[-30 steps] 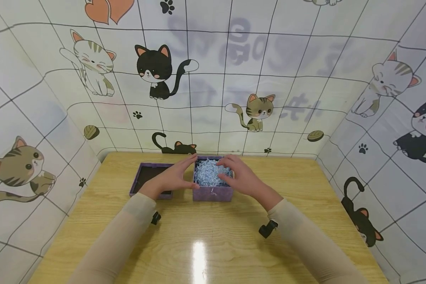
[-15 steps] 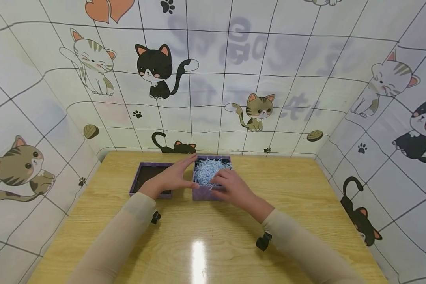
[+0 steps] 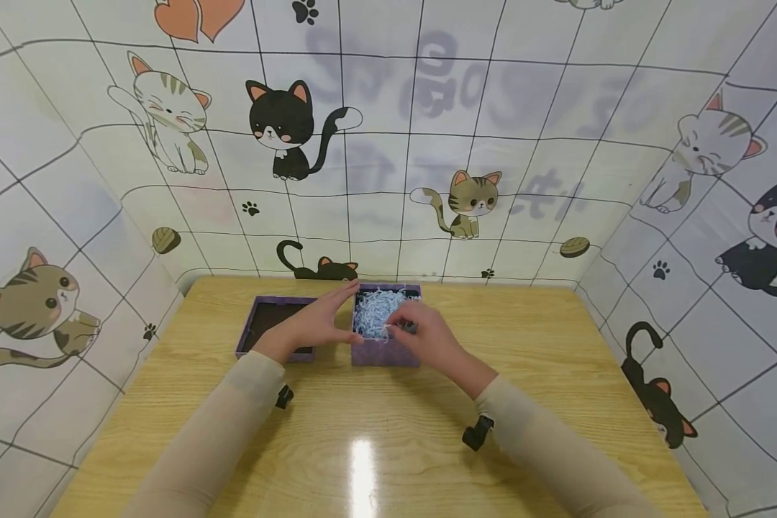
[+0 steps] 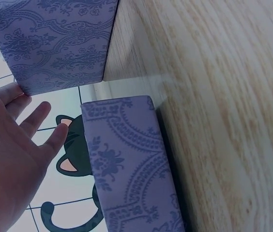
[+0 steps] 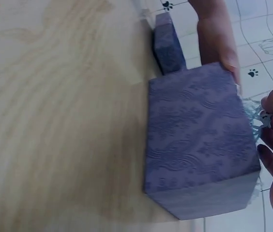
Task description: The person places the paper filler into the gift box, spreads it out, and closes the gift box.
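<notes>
A purple patterned box [image 3: 385, 354] stands uncovered on the table, filled with light blue shredded paper [image 3: 374, 311]. My left hand [image 3: 314, 324] steadies its left side, thumb at the near corner and a fingertip at the far one; the other fingers are loosely spread in the left wrist view. My right hand [image 3: 430, 338] is over the box's near right part, thumb and fingers pinching a bit of shredded paper [image 5: 262, 118]. A small dark patch shows under those fingers; I cannot tell what it is. Left of the box lies its lid [image 3: 275, 320], dark inside facing up.
The wooden table [image 3: 388, 432] runs to a wall cloth [image 3: 388, 144] printed with cats and grid lines, which also rises at both sides. The lid's purple side [image 4: 131, 159] is close to the box, under my left forearm.
My right hand has come from the box's right part toward its near edge, and its spread fingers have closed to a pinch on the paper. The left hand has stayed put.
</notes>
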Available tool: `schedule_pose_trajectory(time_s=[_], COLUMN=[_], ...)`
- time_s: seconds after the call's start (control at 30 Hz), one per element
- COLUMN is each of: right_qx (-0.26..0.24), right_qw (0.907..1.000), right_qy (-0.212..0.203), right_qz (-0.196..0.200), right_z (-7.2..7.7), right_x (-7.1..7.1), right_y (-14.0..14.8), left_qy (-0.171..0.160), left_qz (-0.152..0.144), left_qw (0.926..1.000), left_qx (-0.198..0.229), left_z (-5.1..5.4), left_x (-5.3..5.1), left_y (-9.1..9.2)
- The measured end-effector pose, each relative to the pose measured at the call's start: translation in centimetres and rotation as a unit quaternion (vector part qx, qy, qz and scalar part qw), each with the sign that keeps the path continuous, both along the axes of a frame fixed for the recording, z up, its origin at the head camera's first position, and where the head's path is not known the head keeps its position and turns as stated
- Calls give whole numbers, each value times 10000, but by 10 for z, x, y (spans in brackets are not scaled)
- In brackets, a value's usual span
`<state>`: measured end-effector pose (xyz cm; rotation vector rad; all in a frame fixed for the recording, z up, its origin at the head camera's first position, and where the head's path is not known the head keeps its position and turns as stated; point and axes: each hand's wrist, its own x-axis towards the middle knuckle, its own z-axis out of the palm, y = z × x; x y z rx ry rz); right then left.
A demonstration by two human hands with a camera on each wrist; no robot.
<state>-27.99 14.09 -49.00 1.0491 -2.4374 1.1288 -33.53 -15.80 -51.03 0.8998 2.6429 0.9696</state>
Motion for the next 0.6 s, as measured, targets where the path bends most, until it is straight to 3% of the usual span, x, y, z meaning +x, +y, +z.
schedule_pose_trajectory(time_s=[0.17,0.27,0.4,0.47,0.6], right_qx=[147,650,1785,2098,1842], right_qw=[9990,9960,9825,9766,9811], right_qy=[85,-98,-377,-438,-600], right_qz=[-417,-607,-384,-197,-27], right_z=[13,14,13,13,19], right_x=[-19,-30,-36,-37,-37], right_y=[2,1,-1,-1,4], left_qy=[-2,-15,-32,-39,-18], left_qz=[16,18,31,35,15], left_qw=[10000,10000,10000,10000,10000], left_qx=[-20,-12,-32,-41,-22], left_z=[1,1,1,1,2], left_x=[1,2,2,2,3], left_y=[-1,-2,-1,-1,-1])
